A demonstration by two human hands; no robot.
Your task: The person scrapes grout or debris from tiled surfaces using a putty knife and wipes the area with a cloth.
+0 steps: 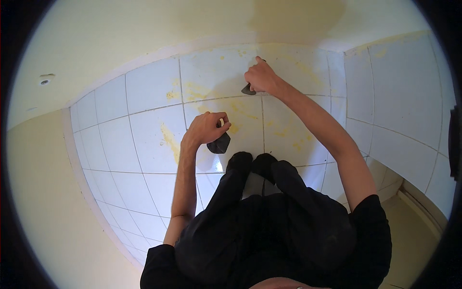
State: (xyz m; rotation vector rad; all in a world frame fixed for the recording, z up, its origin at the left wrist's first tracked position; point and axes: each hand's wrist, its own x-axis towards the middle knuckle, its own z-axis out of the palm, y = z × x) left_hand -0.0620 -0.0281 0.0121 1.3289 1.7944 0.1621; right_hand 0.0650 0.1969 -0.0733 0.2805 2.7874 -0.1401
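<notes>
My right hand (261, 78) is closed around a scraper (248, 90) low over the white tiles near the far wall. Its dark, flared blade shows below the fist, while most of the handle is hidden in my fingers. To the left and closer to me, my left hand (208, 128) pinches a dark, angular thing (219, 144) that hangs below the fingers; its kind cannot be made out. Yellow smears (168, 139) and spots mark the tiled floor (149, 125) around both hands.
A cream wall (159, 29) with a pale strip at its foot runs along the far side. White tiles rise on the right (404, 96). A small socket-like fitting (46, 80) sits on the wall at far left. My dark-shod feet (239, 162) stand close to the smeared tiles.
</notes>
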